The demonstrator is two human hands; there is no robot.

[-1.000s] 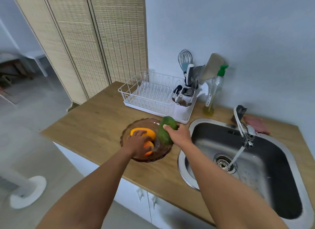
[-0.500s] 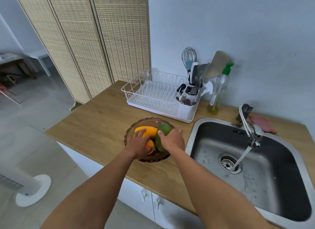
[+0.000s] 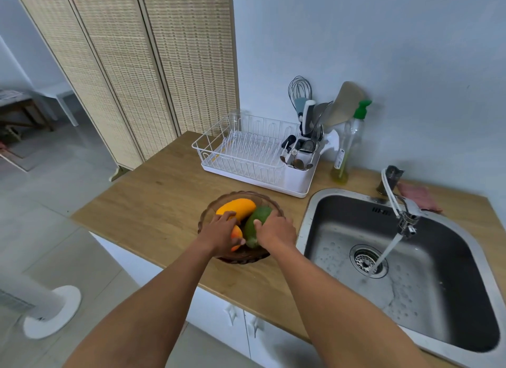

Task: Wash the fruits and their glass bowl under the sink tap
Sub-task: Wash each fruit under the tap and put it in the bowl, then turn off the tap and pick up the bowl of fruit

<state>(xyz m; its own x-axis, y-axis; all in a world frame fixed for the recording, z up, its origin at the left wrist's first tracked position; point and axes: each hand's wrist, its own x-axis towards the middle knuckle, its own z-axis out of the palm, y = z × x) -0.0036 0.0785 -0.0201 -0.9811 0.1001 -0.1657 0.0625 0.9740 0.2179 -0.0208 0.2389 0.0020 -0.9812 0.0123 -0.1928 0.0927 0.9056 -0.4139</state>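
A glass bowl [image 3: 204, 217] is sitting at centre frame on the wooden surface [image 3: 153, 203], just left of the sink [image 3: 438, 299]. It is holding a yellow mango [image 3: 238, 206], a green fruit [image 3: 258, 217] and a small orange fruit [image 3: 236, 234]. The right hand [image 3: 276, 230] is wrapping its grip round the green fruit and the left hand [image 3: 221, 233] is cupping the small orange fruit, probably to carry both to the tap [image 3: 405, 214], which is running at right.

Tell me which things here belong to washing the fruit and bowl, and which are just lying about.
Job: bowl, mango, green fruit, small fruit, tap, sink, left hand, right hand.
Lying about: dish rack, whisk, soap bottle, pink cloth, fan base.
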